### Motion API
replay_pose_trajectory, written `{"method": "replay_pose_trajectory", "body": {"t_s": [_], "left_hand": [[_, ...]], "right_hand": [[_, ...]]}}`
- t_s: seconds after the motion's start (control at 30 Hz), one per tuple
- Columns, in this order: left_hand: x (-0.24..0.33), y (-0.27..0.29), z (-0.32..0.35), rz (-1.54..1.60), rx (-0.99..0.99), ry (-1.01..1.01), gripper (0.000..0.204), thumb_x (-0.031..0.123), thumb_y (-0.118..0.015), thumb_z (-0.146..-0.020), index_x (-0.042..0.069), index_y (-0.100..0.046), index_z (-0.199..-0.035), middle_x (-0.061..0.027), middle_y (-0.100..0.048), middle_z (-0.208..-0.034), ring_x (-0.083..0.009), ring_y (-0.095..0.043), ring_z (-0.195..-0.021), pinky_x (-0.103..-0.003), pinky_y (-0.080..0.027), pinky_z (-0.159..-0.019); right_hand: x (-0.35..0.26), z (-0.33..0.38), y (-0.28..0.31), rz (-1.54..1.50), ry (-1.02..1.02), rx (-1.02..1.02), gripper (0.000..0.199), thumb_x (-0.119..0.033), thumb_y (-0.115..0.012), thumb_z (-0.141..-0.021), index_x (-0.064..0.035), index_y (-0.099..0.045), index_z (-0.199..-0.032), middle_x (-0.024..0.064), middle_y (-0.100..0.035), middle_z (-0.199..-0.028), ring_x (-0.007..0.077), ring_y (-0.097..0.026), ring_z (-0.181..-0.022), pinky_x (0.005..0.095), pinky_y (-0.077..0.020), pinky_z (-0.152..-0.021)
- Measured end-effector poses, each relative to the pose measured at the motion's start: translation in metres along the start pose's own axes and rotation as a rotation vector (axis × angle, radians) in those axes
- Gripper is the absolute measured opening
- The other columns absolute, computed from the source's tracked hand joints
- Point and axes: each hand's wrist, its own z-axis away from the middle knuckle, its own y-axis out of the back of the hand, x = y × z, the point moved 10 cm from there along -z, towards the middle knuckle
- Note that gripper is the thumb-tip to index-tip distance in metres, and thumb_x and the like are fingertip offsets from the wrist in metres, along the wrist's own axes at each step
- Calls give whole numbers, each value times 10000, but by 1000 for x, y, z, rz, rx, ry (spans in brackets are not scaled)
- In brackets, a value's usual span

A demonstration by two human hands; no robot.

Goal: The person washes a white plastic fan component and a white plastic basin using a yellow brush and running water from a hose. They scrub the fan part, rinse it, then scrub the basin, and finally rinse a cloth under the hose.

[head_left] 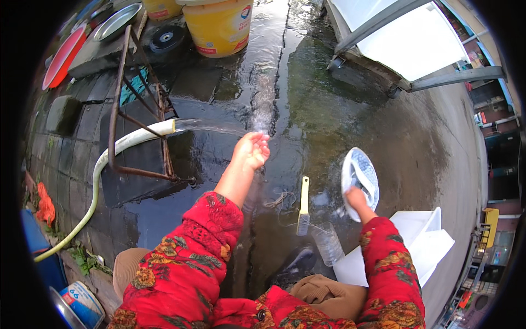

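The red flowered sleeves (pixel 186 274) rose from the lower edge. The left hand (pixel 252 149) was held out with fingers (pixel 262 143) loosely curled and holding nothing, in the stream of water (pixel 219 128) pouring from the white hose (pixel 134 137) just left of them. The right hand (pixel 356 198) gripped the heel of a white shoe (pixel 360 175), whose toe pointed up and away beyond the fingers. A yellow-handled brush (pixel 303 205) lay on the wet ground between the two hands.

You wear a padded red jacket printed with orange and yellow flowers and dark green leaves. Its long sleeves end at your wrists, leaving your left hand (pixel 252 149) and right hand (pixel 356 198) bare. Tan trousers cover your knees.
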Motion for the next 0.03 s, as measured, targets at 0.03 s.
{"method": "replay_pose_trajectory", "body": {"t_s": [0.03], "left_hand": [[-1,0,0,18,6,18,151,124,-611,-804,17,-577,-905,-77,-601,-778,-159,-529,-585,-276,-461,-517]], "right_hand": [[-3,-3,-4,8,49,1,305,-248,-479,-843,6,-620,-934,234,-650,-941,382,-632,-891,493,-493,-769]]}}
